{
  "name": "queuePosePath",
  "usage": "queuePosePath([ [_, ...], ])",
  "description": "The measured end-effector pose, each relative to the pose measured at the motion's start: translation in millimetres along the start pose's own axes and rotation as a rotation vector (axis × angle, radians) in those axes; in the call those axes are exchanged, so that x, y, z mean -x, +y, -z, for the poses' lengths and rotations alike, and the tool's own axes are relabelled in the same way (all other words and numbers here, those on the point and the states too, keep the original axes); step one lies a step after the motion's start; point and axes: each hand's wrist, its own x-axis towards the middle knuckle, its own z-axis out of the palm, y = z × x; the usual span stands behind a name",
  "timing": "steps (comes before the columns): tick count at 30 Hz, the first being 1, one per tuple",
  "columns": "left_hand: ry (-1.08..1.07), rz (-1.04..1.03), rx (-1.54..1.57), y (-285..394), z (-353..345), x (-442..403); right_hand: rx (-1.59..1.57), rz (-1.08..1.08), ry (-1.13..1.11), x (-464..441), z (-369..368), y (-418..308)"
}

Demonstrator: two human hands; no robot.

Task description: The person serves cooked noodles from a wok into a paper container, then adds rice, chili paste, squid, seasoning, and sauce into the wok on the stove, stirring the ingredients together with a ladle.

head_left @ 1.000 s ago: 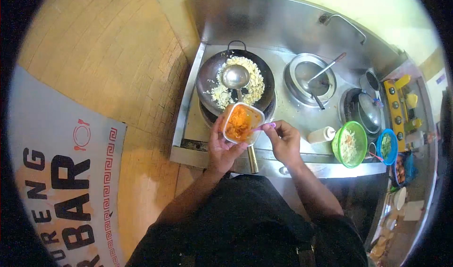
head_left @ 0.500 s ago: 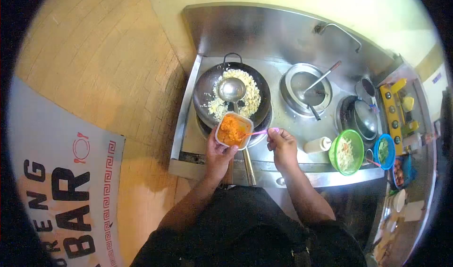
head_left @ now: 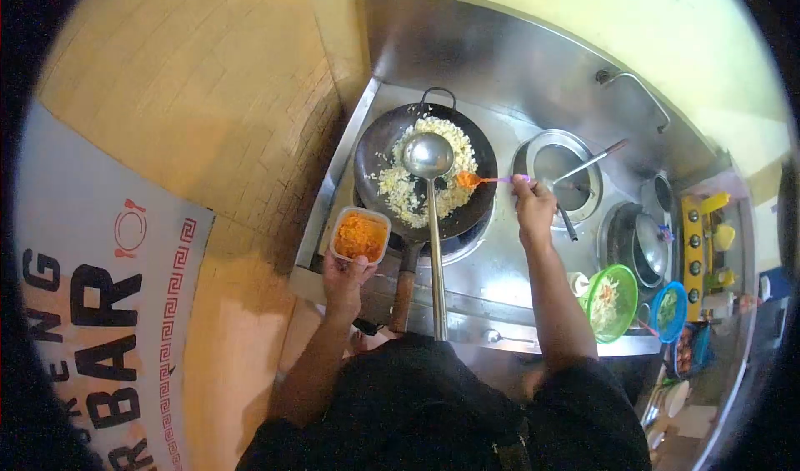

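My left hand [head_left: 346, 286] grips a small clear plastic container [head_left: 334, 243] of orange paste [head_left: 360, 235], left of the wok handle [head_left: 403, 292]. Between the fingers of my right hand [head_left: 533, 209] is the pink handle of a spoon [head_left: 497, 179]. Its bowl carries a lump of orange paste and is over the right side of the wok [head_left: 375, 150]. Pale chopped food, which looks like egg and rice, covers much of the wok's middle. A metal ladle [head_left: 429, 156] rests in the wok, its long handle pointing toward me; neither hand touches it.
Right of the wok sits a round metal pot [head_left: 527, 167] with a ladle across it. Farther right are a lidded dark pan [head_left: 621, 229], a green basket [head_left: 631, 325] of shredded vegetables and a blue basket [head_left: 683, 314] of greens. A tap [head_left: 637, 78] juts from the steel backsplash.
The spoon has come out of the container with paste and moved right and up over the wok. My left hand has drawn the container left and slightly down.
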Motion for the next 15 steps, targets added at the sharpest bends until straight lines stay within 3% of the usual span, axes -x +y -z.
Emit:
queuePosePath([
  [2, 0.043, -0.022, 0.003, 3.9, 1.7, 3.9, 0.264, 0.267, 0.026, -9.2, -7.4, 8.4],
  [3, 0.054, -0.023, 0.006, 5.1, 3.4, 5.8, 0.443, 0.313, 0.005, -11.7, -5.9, 10.4],
  [9, 0.063, -0.030, -0.018, 6.6, 10.0, 13.1, 0.665, 0.481, -0.047, -12.1, -14.4, 10.7],
  [12, 0.026, -0.044, -0.012, 4.5, 7.4, 13.9, 0.723, 0.517, -0.022, -18.7, -13.5, 28.2],
  [15, 0.018, -0.030, -0.026, 7.6, -0.2, 15.1, 0.667, 0.358, 0.001, -16.6, -15.4, 24.0],
])
